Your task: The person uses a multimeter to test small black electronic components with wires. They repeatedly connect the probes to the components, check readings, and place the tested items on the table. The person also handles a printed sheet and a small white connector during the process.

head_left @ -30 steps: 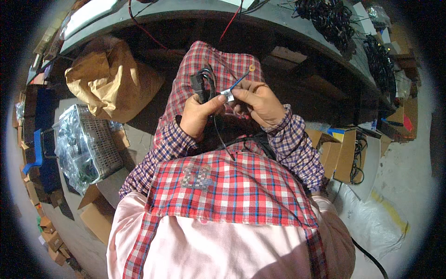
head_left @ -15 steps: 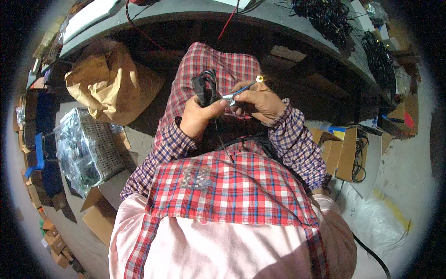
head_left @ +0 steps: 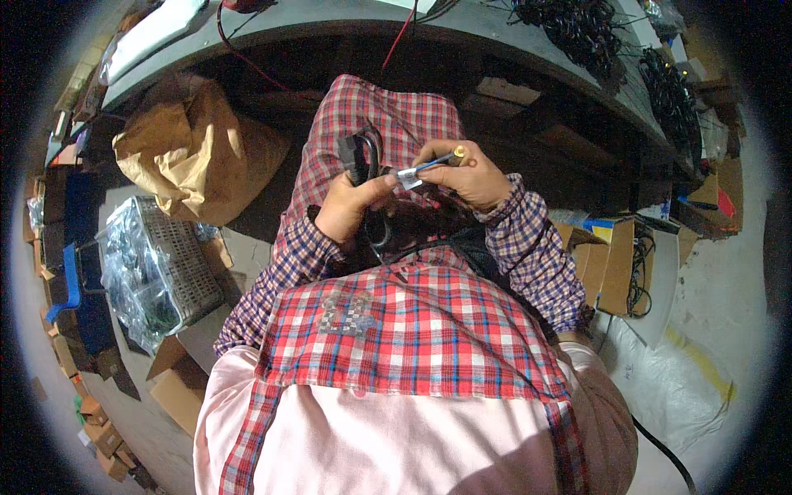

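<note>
My left hand (head_left: 345,206) is closed around a folded black cable (head_left: 373,147), whose dark block-shaped plug (head_left: 351,158) sticks up above the thumb. A loop of the cable hangs below the hand. A small white label (head_left: 409,178) shows between my two hands, by the left thumb and fingertips. My right hand (head_left: 472,180) is closed in a pinch on a thin blue stick-like piece (head_left: 432,163) with a gold-coloured end (head_left: 459,153); whether it is a pen or a wire I cannot tell. The right fingertips are partly hidden behind it.
A grey workbench (head_left: 330,25) curves across the far side, with black cable bundles (head_left: 577,33) at its right. To my left are a brown paper sack (head_left: 194,157) and a grey crate (head_left: 183,264) of plastic bags. An open cardboard box (head_left: 615,268) stands right.
The white label has turned and shows a broader face. The gold-coloured end has dipped slightly. A cable strand that hung toward my apron now forms a loop under my left hand.
</note>
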A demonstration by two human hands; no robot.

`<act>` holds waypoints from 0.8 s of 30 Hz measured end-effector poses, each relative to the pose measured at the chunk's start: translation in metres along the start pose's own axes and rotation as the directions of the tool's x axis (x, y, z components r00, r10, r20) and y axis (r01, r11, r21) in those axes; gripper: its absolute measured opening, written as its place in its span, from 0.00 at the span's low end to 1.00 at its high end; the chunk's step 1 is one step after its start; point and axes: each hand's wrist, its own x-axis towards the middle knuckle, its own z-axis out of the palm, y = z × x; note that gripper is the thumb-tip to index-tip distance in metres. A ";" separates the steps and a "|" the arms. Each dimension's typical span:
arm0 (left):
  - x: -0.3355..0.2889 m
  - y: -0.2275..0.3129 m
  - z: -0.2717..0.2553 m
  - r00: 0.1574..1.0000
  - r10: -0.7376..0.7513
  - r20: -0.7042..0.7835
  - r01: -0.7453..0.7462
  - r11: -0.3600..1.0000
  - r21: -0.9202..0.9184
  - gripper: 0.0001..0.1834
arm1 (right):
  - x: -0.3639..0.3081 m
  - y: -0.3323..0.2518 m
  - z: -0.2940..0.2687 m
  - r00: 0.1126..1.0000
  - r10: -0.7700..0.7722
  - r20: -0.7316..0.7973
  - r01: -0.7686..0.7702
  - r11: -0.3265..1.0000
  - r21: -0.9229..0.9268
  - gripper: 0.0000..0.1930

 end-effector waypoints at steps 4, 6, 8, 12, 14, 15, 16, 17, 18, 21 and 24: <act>-0.001 0.001 0.000 0.989 -0.013 0.146 0.036 0.987 -0.155 0.12 | 0.001 0.009 0.003 0.999 0.025 0.020 -0.028 0.981 0.193 0.05; -0.001 0.004 -0.001 0.991 -0.001 0.131 0.011 0.997 -0.074 0.12 | 0.002 0.006 0.010 1.000 0.011 -0.010 -0.009 0.989 0.146 0.06; 0.001 0.011 0.002 0.999 -0.033 0.040 0.031 0.999 0.040 0.10 | 0.000 0.014 0.013 0.982 0.023 -0.190 -0.036 0.997 -0.064 0.08; -0.009 -0.001 0.009 0.985 0.169 -0.046 -0.162 0.978 0.128 0.10 | -0.012 0.000 0.041 0.907 -0.272 -0.321 0.110 0.890 -0.442 0.09; -0.012 -0.010 0.005 0.990 0.098 -0.103 -0.097 0.995 0.019 0.11 | -0.014 0.001 0.051 0.869 -0.352 -0.348 0.094 0.807 -0.583 0.09; -0.010 -0.009 0.004 0.988 0.103 -0.119 -0.105 0.994 -0.012 0.11 | -0.015 -0.001 0.052 0.854 -0.380 -0.356 0.067 0.758 -0.648 0.09; -0.004 -0.006 0.002 0.969 0.179 -0.171 -0.164 0.982 0.095 0.11 | -0.011 0.006 0.052 0.796 -0.506 -0.332 0.158 0.703 -0.694 0.08; -0.004 -0.004 0.004 0.955 0.214 -0.203 -0.173 0.964 0.203 0.09 | -0.011 0.008 0.055 0.761 -0.558 -0.330 0.169 0.662 -0.730 0.07; -0.008 -0.001 0.007 0.956 0.211 -0.203 -0.162 0.958 0.235 0.09 | -0.010 0.011 0.060 0.747 -0.565 -0.351 0.162 0.666 -0.728 0.06; -0.013 -0.002 0.013 0.957 0.165 -0.239 -0.155 0.986 0.061 0.07 | -0.014 0.012 0.063 0.807 -0.425 -0.411 0.173 0.834 -0.524 0.06; -0.007 -0.009 -0.002 0.984 0.115 -0.133 -0.099 0.987 0.123 0.08 | -0.015 0.028 0.050 0.942 -0.133 -0.308 0.139 0.990 -0.001 0.07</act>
